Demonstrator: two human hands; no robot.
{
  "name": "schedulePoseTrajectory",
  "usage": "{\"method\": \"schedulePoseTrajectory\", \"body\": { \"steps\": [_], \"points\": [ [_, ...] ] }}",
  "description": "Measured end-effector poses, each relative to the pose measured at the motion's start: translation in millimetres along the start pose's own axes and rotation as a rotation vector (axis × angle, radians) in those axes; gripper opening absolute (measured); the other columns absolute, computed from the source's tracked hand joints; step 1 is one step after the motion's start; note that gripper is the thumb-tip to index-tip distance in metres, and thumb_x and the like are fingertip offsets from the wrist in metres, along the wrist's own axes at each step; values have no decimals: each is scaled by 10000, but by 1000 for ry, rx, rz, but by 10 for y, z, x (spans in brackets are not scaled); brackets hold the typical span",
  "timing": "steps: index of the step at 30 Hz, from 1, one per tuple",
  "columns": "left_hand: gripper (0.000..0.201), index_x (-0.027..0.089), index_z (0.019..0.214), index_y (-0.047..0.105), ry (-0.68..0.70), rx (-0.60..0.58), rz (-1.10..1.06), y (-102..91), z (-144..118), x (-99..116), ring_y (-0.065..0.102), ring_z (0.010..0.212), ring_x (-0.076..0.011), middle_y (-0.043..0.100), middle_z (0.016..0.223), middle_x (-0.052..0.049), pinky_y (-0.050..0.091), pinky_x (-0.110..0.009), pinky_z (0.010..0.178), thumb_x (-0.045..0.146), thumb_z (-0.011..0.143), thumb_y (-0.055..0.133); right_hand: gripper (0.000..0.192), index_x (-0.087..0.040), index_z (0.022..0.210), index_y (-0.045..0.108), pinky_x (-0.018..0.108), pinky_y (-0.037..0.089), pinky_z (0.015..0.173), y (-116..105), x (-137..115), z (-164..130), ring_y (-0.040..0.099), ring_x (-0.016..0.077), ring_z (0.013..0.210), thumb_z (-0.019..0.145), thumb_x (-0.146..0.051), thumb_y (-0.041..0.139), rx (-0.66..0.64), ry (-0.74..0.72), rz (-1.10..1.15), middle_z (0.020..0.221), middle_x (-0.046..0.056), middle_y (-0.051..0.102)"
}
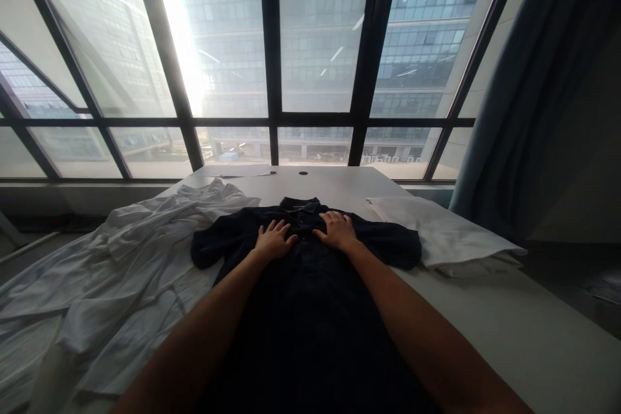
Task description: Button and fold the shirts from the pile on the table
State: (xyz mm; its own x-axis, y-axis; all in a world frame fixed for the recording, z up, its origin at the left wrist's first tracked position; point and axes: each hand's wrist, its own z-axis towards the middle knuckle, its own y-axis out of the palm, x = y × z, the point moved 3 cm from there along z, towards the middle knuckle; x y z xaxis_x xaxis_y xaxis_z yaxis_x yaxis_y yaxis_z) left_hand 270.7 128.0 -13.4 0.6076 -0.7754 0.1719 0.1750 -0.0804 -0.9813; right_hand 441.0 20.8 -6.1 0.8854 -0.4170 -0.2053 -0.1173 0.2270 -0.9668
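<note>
The dark shirt (310, 268) lies on the white table (460, 317), with its collar (301, 205) toward the window (315, 32). If the hands push too hard, the cloth could bunch up and get wrinkles. A big slide to the left could also mess up the white clothes (130, 252) by that sleeve (211, 247).

The left hand (275, 241) lies flat on the shirt's chest, fingers spread. The right hand (338, 230) lies there too, thumb out, fingers less wide. Neither seems to grab anything; how hard they press, one can't tell.
</note>
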Motion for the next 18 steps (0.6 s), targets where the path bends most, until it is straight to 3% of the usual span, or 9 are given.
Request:
{"method": "schedulePoseTrajectory", "body": {
  "steps": [2,5,8,11,14,16,18],
  "points": [
    [679,281,1527,340,-18,-122,0,22,20,-52,106,1515,-319,189,1642,-35,88,-625,1177,646,958,273,748,-235,1556,293,586,75,1171,69,97,-1,119,313,1501,944,-663,328,-180,64,-30,1637,92,207],
    [757,294,1544,304,-1,-206,24,-23,28,-114,105,1513,-336,157,1644,-36,125,-633,1169,714,914,297,897,-255,1591,163,602,-17,1172,121,192,-13,-14,306,1518,880,-793,255,-316,89,7,1664,45,31],
    [722,266,1509,383,36,-92,63,-131,84,-216,214,1490,-333,267,1617,-69,219,-573,1169,664,907,406,987,-261,1589,177,605,-13,1171,89,207,5,-14,322,1515,815,-861,298,-312,68,20,1664,49,33],
    [535,255,1456,457,119,61,99,-218,253,-328,272,1476,-272,363,1579,-56,195,-514,1195,497,992,343,886,-255,1535,354,614,133,1152,4,165,129,179,356,1480,865,-820,225,-228,84,42,1630,92,227],
    [507,242,1432,486,131,22,92,-224,506,-432,388,1421,-245,470,1513,-66,264,-435,1179,460,1007,316,704,-257,1502,408,569,209,1139,-64,100,361,297,321,1435,969,-655,178,-102,91,23,1581,102,341],
    [558,230,1432,493,119,-36,96,-202,655,-490,423,1398,-255,476,1506,-84,310,-387,1155,525,970,386,687,-279,1549,306,587,162,1154,-18,81,515,212,312,1474,960,-633,301,-172,73,-10,1621,79,257],
    [661,239,1466,455,101,-125,99,-150,743,-542,351,1442,-275,386,1564,-85,285,-400,1169,617,925,422,781,-303,1576,212,634,95,1153,84,105,623,90,324,1505,916,-690,369,-302,74,-19,1656,52,136]
  ]
}}
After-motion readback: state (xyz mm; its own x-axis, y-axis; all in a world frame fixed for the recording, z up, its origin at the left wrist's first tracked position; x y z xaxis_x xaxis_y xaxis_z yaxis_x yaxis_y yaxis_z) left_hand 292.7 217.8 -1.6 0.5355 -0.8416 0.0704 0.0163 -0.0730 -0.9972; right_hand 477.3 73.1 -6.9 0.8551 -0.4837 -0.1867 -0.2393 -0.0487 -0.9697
